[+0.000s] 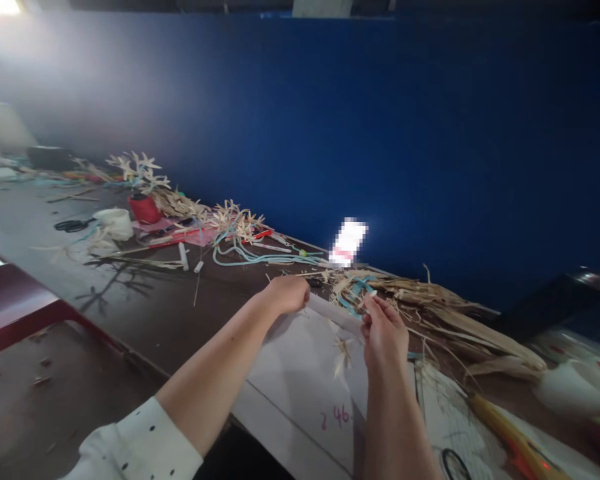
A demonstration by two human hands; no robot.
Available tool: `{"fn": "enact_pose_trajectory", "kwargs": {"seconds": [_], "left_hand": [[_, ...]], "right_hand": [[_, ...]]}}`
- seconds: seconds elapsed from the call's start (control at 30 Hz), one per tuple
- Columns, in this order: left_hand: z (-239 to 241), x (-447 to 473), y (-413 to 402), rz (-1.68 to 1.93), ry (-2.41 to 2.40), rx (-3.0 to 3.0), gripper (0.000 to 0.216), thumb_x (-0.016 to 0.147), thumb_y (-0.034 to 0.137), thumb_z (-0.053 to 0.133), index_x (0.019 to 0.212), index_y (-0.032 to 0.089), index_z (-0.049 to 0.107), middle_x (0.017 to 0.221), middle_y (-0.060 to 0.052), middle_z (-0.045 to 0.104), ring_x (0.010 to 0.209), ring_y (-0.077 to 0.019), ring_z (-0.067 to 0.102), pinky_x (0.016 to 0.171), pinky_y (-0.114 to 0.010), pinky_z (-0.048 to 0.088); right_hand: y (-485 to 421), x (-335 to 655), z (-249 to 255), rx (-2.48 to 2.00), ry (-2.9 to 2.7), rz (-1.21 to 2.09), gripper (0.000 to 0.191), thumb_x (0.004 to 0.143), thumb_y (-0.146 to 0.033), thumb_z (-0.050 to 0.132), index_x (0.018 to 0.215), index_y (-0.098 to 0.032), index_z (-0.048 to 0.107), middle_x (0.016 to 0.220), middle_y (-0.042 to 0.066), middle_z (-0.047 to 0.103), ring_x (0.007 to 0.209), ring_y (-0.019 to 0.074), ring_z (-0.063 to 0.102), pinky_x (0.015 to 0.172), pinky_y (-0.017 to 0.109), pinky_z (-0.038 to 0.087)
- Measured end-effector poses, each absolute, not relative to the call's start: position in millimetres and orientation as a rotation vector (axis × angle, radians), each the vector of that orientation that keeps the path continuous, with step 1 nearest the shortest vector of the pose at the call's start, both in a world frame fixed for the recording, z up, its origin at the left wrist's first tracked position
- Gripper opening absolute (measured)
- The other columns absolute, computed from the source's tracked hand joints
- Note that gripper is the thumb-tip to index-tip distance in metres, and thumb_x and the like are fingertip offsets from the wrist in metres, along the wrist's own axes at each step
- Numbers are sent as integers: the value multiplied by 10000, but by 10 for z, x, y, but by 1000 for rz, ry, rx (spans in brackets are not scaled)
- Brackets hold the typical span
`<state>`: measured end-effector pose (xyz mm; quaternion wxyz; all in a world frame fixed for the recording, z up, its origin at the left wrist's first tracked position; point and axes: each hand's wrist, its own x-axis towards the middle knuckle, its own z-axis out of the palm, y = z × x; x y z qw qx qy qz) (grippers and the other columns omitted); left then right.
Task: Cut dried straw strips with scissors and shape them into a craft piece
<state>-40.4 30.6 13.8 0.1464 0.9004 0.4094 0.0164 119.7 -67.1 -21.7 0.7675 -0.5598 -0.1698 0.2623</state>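
Observation:
My left hand (291, 293) is curled closed at the far left corner of a white paper-like surface (290, 373); what its fingers grip, if anything, is hidden. My right hand (386, 328) is closed in a pinch above the far right of that surface. A small pale bit (373, 293) shows at its fingertips, too small to name. Between the hands, a pale star-shaped piece of dried husk (343, 353) rests on the white surface, which bears red handwritten digits. Just beyond my right hand lies a tangle of blue cord (357, 293) and husk shreds.
Dried husks (440, 303) lie along the blue wall. A lit phone (349, 243) leans there. A yellow tool (517, 433) is at right. Leftward are husk flowers (235, 220), a red thread spool (144, 208), a white roll (114, 225), scissors (73, 225) and a red stool (20, 300).

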Motion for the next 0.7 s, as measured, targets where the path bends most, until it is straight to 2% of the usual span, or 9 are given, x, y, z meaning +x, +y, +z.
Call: {"fn": "enact_pose_trajectory", "kwargs": {"seconds": [0.1,0.2,0.33,0.43,0.53,0.6,0.7], "left_hand": [[138,-473,284,35,1215,2586,290,655,361,614,916,259,688,974,-65,674,894,-230,604,697,-269,433],[172,-541,225,113,1225,2542,248,696,386,576,867,262,706,912,-58,684,868,-211,606,708,-262,433],[173,-577,153,582,1266,2568,219,761,322,514,819,248,711,892,-56,668,916,-190,575,791,-264,416],[135,-511,213,821,1342,2475,263,817,303,434,868,251,687,932,-41,655,882,-166,578,772,-256,425],[116,-360,425,649,1460,2451,258,806,256,433,863,236,683,952,-61,656,892,-196,586,763,-286,441],[112,-234,602,432,1568,2449,260,772,193,462,917,213,676,1025,-102,641,980,-230,570,800,-314,440],[89,-60,803,302,1557,2440,252,709,165,544,921,135,676,1006,-184,640,966,-274,588,809,-348,450]], "right_hand": [[-671,1191,-223,-1230,-392,582,356,514,-355,778,785,-170,639,510,-58,508,415,52,397,334,146,231],[-675,1184,-224,-1233,-406,601,354,518,-362,777,785,-171,644,531,-47,528,426,52,405,338,144,235],[-677,1163,-230,-1245,-420,657,349,524,-369,774,786,-181,643,586,-36,564,441,53,431,353,144,263],[-666,1122,-241,-1283,-468,693,326,542,-365,766,792,-195,642,563,-48,545,445,59,450,367,147,285],[-647,1075,-259,-1338,-524,676,301,555,-366,755,771,-190,644,522,-51,532,435,68,454,365,157,281],[-635,1055,-274,-1373,-579,652,289,565,-372,742,760,-181,648,504,-46,533,429,78,459,365,170,285],[-627,1038,-295,-1393,-688,652,277,600,-386,708,768,-171,658,511,-33,544,426,88,464,372,189,300]]}}
